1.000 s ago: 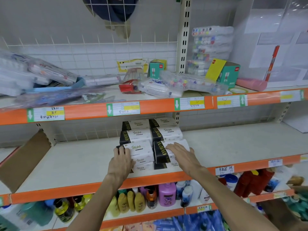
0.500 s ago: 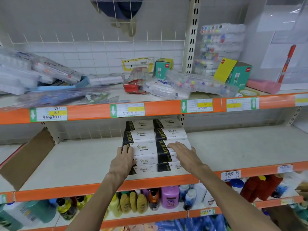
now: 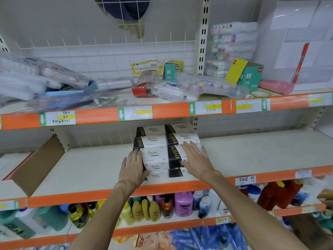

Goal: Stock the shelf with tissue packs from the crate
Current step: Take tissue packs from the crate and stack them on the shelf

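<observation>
We saw the tissue packs stacked in two columns on the middle shelf, near its orange front edge and roughly centred in the view. The packs were white with black bands, piled several high, the two columns touching each other. The crate was nowhere in view.

The left hand lay flat against the left side of the stack, palm toward the packs and fingers pointing up and back along the lower packs. Its fingers were extended and close together, pressing the stack's side rather than wrapped round any one pack. The right hand rested on the front and top of the right column, fingers spread apart and stretched out flat. It gripped nothing; it only lay on the packs. Both forearms reached up from the bottom of the view.

To the left of the stack a brown cardboard flap leaned at an angle on the same shelf, well apart from the packs. The rest of that shelf to the right was bare board.

On the shelf above, clear plastic boxes and green cartons lay in disorder. On the shelf below stood bottles, among them a pink one just under the stack.
</observation>
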`<state>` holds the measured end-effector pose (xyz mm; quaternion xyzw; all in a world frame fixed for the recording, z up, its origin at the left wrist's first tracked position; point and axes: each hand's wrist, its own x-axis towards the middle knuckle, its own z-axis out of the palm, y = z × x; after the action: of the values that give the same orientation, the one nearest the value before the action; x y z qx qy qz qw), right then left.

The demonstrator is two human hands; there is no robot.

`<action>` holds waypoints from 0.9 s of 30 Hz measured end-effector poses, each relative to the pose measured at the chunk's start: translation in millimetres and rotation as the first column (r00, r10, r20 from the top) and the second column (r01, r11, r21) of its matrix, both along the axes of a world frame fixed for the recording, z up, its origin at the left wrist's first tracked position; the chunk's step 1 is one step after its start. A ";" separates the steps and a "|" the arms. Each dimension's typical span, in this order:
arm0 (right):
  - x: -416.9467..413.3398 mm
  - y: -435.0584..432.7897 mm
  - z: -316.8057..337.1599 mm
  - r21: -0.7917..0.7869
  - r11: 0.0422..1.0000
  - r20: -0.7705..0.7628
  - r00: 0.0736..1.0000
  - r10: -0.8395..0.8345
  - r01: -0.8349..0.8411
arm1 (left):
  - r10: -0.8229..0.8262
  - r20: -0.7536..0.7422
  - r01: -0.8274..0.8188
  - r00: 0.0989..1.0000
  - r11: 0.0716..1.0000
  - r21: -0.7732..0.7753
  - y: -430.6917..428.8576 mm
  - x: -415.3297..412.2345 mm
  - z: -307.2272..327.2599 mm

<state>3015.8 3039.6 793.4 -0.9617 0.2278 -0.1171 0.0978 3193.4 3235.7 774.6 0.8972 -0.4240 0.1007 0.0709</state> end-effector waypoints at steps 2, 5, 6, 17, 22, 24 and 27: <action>-5.7 5.6 -7.8 -0.023 1.000 0.043 0.999 -0.010 0.011 | -0.022 0.002 0.023 1.000 0.996 -0.086 9.8 -9.9 -5.4; -16.0 13.3 -34.0 -0.050 0.999 0.092 0.996 -0.009 0.014 | -0.061 -0.002 0.059 0.998 0.985 -0.161 29.0 -30.3 -19.6; -20.1 17.6 -43.9 -0.070 0.997 0.115 0.993 -0.008 0.016 | -0.083 -0.007 0.081 0.997 0.982 -0.172 36.6 -37.2 -25.3; -51.0 70.9 -107.6 -0.148 0.989 0.035 0.999 -0.024 0.029 | -0.048 -0.179 0.063 0.983 0.995 0.080 114.6 -60.7 -88.4; -48.4 103.7 -130.7 -0.030 0.999 0.025 0.999 -0.024 0.025 | -0.019 -0.315 0.087 0.949 0.975 0.203 139.4 -53.8 -108.8; -46.4 122.2 -141.3 -0.010 1.000 0.016 1.000 -0.023 0.023 | -0.006 -0.361 0.092 0.933 0.971 0.220 148.6 -53.2 -120.2; -44.9 149.2 -164.9 0.027 1.000 -0.050 0.999 0.012 -0.011 | 0.015 -0.405 0.109 0.914 0.954 0.281 158.0 -56.4 -142.7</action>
<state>2970.9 3188.8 628.5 -0.9642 0.2262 -0.0893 0.1053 3136.9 3393.8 631.9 0.8884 -0.4323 -0.1524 0.0232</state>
